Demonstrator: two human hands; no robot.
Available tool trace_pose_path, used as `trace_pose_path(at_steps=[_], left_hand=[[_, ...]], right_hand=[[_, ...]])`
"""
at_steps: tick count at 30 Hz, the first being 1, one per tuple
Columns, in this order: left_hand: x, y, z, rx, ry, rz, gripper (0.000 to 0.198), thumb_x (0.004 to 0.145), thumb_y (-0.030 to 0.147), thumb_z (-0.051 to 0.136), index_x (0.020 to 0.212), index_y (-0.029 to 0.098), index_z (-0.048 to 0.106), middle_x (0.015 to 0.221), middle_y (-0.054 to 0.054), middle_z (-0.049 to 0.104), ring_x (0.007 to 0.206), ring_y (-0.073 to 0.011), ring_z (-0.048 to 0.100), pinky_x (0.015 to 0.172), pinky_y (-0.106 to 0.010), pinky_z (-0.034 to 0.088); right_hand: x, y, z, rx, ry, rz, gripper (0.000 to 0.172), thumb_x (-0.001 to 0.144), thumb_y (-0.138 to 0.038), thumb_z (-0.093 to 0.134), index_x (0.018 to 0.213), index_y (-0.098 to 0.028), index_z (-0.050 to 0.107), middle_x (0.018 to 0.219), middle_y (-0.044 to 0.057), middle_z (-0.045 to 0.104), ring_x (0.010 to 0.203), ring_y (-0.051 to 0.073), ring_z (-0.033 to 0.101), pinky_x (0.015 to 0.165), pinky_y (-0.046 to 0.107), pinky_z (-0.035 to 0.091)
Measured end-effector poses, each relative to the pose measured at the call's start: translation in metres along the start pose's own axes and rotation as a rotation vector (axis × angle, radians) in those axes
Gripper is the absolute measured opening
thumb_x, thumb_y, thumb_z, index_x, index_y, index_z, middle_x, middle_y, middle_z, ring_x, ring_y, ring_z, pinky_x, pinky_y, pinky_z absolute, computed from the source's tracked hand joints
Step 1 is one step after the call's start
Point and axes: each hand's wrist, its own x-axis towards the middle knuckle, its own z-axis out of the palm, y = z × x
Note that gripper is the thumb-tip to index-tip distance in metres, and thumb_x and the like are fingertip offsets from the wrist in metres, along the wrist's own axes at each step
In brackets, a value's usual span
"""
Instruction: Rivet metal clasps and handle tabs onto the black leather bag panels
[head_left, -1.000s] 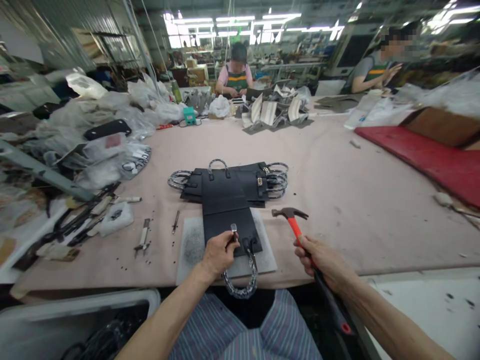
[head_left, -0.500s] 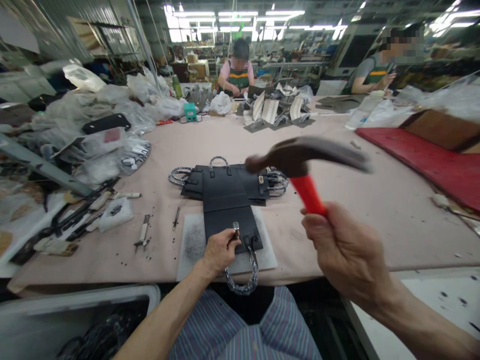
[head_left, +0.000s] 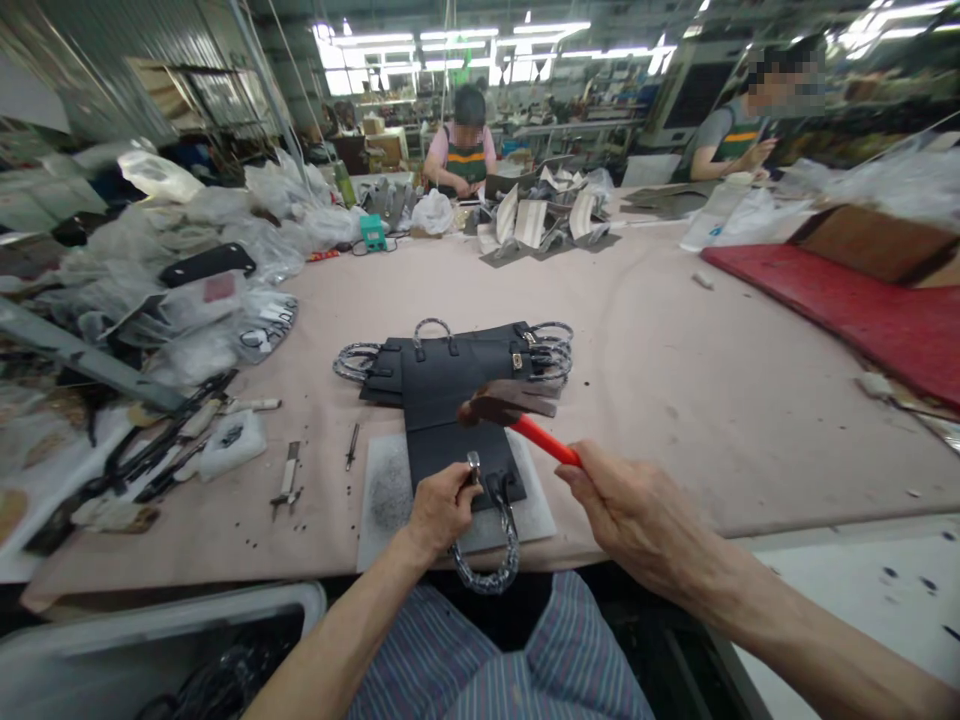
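Our hammer [head_left: 514, 405] has dropped from high over the bench [head_left: 675, 400] to just above the fingers of our left hand [head_left: 439, 510], which pinch a small metal punch [head_left: 473, 464] upright on the black panel [head_left: 450, 445]; the fingers of our right hand [head_left: 637, 515] clench the red handle. If it lands off-centre, we reckon the head could glance onto those fingertips, or tip the punch and scar the panel.

Left hand [head_left: 439, 510]: left bare, as is the forearm behind it.
Right hand [head_left: 637, 515]: left bare, with the forearm uncovered too.
Lap garment [head_left: 487, 650]: blue-grey cloth is worn, marked with thin lengthwise stripes.
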Motion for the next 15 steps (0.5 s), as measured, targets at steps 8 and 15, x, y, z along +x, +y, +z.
trace_pose_path(at_steps=[8,15], left_hand=[[0.000,0.001,0.000,-0.023,0.001,-0.017,0.011,0.089,0.017,0.062,0.097,0.022,0.066,0.095,-0.003,0.075,0.090,-0.0194,0.072,0.083,-0.030,0.053],[-0.001,0.001,-0.004,-0.047,0.007,-0.002,0.012,0.088,0.016,0.062,0.098,0.023,0.066,0.096,-0.003,0.075,0.089,-0.0191,0.071,0.082,-0.030,0.053]], right_hand=[[-0.003,0.014,0.004,-0.005,-0.081,0.137,0.031,0.101,-0.045,0.038,0.079,-0.025,0.047,0.056,-0.002,0.053,0.046,0.014,0.041,0.052,0.030,0.019],[-0.034,0.096,0.088,0.033,-0.168,0.538,0.035,0.100,-0.034,0.031,0.072,-0.024,0.049,0.061,0.004,0.062,0.060,0.020,0.060,0.058,0.030,0.038]])
